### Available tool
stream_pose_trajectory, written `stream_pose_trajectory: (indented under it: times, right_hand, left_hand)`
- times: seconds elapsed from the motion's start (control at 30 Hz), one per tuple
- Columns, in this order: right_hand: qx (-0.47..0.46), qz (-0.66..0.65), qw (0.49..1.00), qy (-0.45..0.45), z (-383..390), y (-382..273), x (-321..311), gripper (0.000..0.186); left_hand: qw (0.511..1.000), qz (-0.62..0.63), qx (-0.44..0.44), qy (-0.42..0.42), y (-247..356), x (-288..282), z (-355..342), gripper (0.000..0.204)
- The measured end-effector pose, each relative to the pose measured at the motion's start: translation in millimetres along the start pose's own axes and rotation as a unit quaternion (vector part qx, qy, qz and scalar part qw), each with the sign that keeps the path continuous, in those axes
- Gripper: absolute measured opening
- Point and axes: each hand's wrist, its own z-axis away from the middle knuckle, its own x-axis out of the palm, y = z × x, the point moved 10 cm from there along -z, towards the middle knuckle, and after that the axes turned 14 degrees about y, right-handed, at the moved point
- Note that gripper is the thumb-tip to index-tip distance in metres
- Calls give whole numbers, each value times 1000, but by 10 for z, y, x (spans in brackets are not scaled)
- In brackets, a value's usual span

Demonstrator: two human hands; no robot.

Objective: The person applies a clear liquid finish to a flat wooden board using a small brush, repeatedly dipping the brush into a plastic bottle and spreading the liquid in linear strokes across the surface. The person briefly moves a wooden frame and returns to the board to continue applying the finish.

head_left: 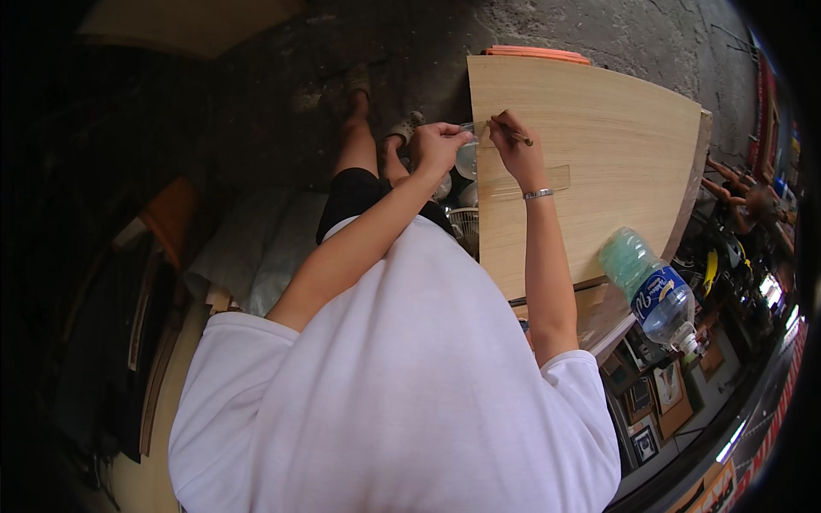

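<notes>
Left hand [439, 147] pinched on clear strip [468, 129] at left edge of counter [616, 145]; right hand [516, 152] curled round brown stick [523, 139] (pencil-like, can't confirm). Risk: loose left pinch could drop strip over the edge.

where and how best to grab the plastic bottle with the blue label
Likely round the blue-labelled middle of the bottle, coming from its left, nearest the right hand: the body is broad and roughly cylindrical there, tapering to a narrow neck at lower right.
</notes>
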Motion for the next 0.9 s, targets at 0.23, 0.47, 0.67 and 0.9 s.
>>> stream_pose_trajectory:
  times: [0.23,0.47,0.67,0.9]
  right_hand:
    - [-11,-6,999,-29,-74,-81,62,10]
    - [16,-18,1000,-17,354,-170,1,7]
    - [44,-9,998,37,119,-6,-249,7]
    - [-3,2,1000,-11,6,63,-50,9]
  left_hand:
    - [998,62,-3,-28,-44,94,-9,24]
    - [992,93,-16,-78,7,156,4,24]
    - [997,47,-17,-58,105,16,120,24]
    - [999,28,-7,-44,84,-1,84,23]
